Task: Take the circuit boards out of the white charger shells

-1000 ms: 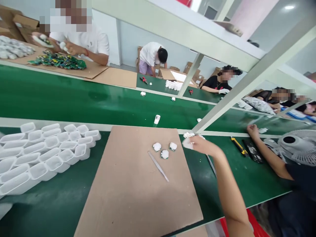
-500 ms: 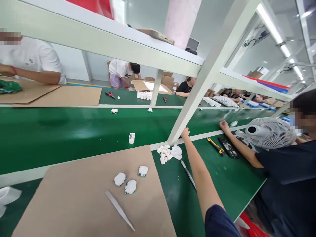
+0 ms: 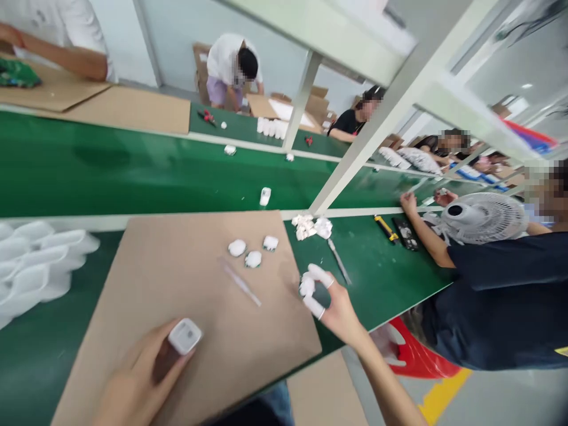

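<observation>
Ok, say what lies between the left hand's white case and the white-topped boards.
A slim, tapered tool lies on the cardboard between them, in the head view.

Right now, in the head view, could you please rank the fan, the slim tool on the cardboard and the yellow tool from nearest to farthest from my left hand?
1. Slim tool: on the cardboard, right of your left hand.
2. Yellow tool: farther right, on the table.
3. Fan: farthest right, by the co-worker.
</observation>
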`<action>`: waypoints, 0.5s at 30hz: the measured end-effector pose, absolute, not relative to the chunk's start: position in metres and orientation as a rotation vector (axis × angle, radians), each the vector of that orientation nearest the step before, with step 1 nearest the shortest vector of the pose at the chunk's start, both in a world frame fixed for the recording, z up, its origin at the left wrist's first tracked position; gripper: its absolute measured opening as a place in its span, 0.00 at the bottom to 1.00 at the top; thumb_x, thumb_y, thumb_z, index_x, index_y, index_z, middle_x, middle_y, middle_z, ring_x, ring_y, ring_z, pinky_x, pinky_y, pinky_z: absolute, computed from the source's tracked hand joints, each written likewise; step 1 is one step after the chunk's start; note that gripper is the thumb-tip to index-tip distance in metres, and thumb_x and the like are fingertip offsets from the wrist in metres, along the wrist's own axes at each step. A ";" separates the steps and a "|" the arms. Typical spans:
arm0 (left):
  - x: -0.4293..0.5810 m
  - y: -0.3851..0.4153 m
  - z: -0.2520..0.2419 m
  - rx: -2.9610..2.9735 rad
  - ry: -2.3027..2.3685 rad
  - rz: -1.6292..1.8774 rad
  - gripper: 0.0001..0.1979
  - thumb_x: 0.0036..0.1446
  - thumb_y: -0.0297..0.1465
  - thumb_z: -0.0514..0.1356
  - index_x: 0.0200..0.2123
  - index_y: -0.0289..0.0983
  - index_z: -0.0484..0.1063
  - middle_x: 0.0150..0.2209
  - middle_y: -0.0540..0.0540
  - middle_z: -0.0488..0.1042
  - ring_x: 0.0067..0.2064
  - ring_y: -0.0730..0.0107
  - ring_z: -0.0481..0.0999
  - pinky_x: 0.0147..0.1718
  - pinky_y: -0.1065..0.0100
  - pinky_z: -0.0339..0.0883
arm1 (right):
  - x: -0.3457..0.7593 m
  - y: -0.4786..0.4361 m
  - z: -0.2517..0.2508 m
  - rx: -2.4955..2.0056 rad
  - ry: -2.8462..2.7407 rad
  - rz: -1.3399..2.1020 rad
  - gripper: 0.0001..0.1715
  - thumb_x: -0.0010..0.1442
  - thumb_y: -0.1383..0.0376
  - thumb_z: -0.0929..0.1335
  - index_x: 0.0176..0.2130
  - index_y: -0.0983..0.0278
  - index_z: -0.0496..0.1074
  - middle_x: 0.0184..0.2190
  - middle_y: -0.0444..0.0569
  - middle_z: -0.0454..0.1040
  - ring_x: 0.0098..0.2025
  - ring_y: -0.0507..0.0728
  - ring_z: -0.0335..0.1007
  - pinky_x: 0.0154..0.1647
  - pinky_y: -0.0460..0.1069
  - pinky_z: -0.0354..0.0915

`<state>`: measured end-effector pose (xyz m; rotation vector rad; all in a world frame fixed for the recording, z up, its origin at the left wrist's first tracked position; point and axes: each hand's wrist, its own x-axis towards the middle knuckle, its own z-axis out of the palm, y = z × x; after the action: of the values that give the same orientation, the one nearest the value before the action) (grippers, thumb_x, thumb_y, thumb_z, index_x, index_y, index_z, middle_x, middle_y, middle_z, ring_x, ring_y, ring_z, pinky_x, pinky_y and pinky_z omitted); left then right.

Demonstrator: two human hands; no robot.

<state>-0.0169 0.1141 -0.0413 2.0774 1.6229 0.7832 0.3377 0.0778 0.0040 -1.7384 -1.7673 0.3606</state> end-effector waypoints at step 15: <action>0.004 0.066 -0.039 2.130 1.705 0.786 0.23 0.57 0.40 0.64 0.51 0.35 0.65 0.46 0.37 0.74 0.48 0.45 0.68 0.46 0.49 0.64 | 0.251 0.020 -0.027 -1.773 -1.996 0.376 0.45 0.58 0.59 0.74 0.67 0.57 0.54 0.63 0.59 0.62 0.64 0.68 0.59 0.62 0.67 0.65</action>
<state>0.0041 0.0664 -0.0393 2.1302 1.7048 0.7863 0.2509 0.0195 -0.0271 -1.7727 -1.9957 0.3755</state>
